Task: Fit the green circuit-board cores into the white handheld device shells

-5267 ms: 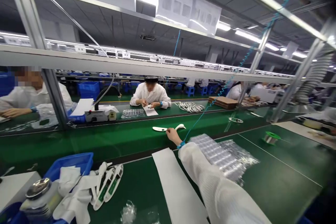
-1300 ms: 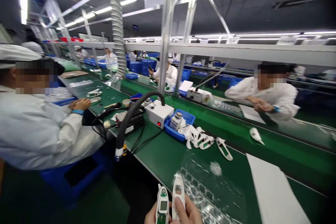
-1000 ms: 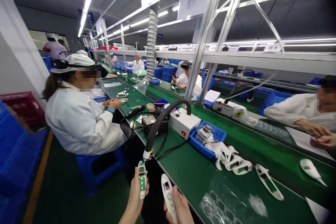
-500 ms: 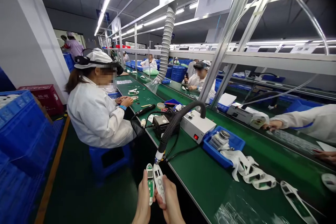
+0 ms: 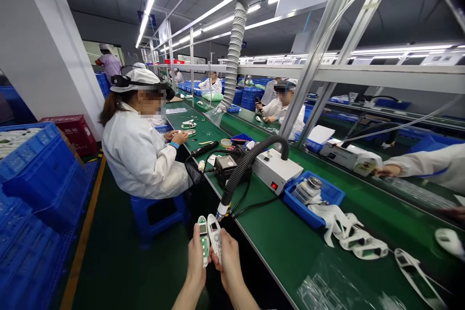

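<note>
My left hand (image 5: 196, 260) grips a white half-shell with a green circuit board (image 5: 204, 241) and a small screen showing in it. In my right hand (image 5: 228, 255) is a white front cover (image 5: 214, 237) with a dark window and round buttons. The two pieces are held upright side by side, close together, just off the table's front edge. Right above the cover hangs the metal nozzle (image 5: 221, 209) of a black flexible hose (image 5: 236, 174). My fingers partly hide the lower ends of both pieces.
A white box with a red switch (image 5: 274, 186) stands behind the hose. On the green table (image 5: 276, 237) are a blue tray (image 5: 308, 213), several white housings (image 5: 370, 247) and clear plastic bags (image 5: 327, 286). A co-worker (image 5: 145, 145) sits at the left; blue crates (image 5: 39, 193) are stacked beyond.
Both hands have risen slightly and shifted a little left, still holding the two pieces, closer beside the nozzle. The whole view has shifted slightly with the head.
</note>
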A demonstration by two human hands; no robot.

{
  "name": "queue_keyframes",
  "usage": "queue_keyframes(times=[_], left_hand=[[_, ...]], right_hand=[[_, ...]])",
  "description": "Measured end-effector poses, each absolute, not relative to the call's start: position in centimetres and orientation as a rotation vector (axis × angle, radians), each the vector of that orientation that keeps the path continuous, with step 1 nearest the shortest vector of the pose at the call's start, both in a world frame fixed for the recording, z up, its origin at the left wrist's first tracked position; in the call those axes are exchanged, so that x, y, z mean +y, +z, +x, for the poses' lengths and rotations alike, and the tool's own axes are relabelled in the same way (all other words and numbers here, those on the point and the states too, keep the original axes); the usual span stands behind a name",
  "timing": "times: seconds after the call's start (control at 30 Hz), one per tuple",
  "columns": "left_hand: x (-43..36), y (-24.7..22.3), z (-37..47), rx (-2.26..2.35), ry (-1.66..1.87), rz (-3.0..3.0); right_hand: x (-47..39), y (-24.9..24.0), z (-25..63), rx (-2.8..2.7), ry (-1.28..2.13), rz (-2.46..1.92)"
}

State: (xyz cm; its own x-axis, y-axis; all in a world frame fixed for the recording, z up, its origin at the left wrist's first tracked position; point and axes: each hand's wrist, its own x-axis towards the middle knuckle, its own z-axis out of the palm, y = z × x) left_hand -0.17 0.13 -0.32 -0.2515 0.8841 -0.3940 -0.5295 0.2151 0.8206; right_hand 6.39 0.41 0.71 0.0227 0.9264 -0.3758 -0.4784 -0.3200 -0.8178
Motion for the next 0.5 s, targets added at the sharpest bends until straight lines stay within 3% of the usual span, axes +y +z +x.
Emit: queue_keyframes(times=[0.23, 0.5], left_hand=[[0.7, -0.4, 1.4, 1.119, 1.31, 0.41], [-4.6, 0.9, 2.7, 0.972, 1.17, 0.292]], right_hand=[[-2.9, 0.4, 11.5, -0.434, 1.597, -1.136], [-9.9, 0.3, 16.1, -0.212, 1.766, -0.907]])
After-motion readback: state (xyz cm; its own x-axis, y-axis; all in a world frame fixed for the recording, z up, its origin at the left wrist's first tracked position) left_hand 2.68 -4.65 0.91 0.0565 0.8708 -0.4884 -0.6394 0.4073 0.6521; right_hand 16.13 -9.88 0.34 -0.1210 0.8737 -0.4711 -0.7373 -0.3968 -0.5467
